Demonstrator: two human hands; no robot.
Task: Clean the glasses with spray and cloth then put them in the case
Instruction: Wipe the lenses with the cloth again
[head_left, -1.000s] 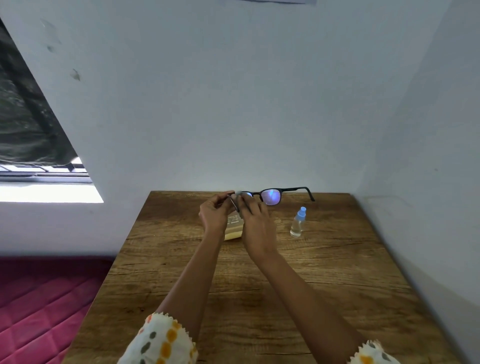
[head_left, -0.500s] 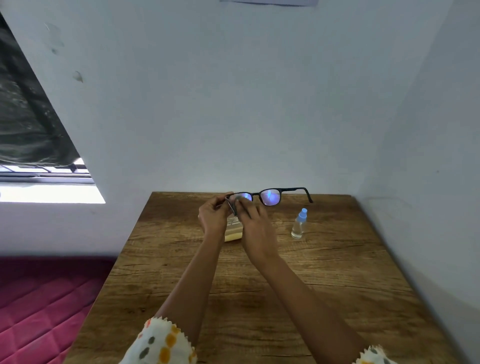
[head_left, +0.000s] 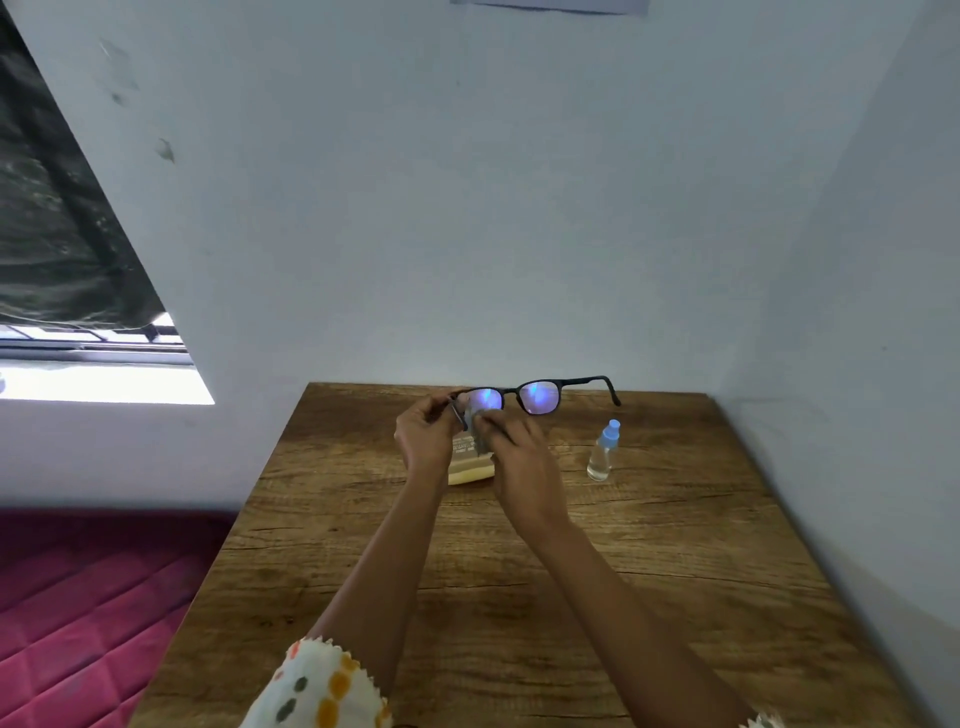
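Observation:
Black-framed glasses (head_left: 540, 397) are held up above the far part of the wooden table (head_left: 519, 571), lenses showing a blue glare. My left hand (head_left: 423, 434) pinches the frame at its left hinge. My right hand (head_left: 519, 457) pinches a small grey cloth (head_left: 477, 415) against the left lens. Under the hands lies a beige case (head_left: 470, 470), partly hidden. A small clear spray bottle (head_left: 602, 451) with a blue cap stands upright to the right, apart from both hands.
The table stands in a corner, with white walls close behind and to the right. A window (head_left: 98, 364) is at the left. A pink quilted mattress (head_left: 78, 613) lies beside the table's left edge.
The right hand's fingers and cloth have slid down and left across the left lens, which now shows more blue glare. The glasses have stayed nearly in place.

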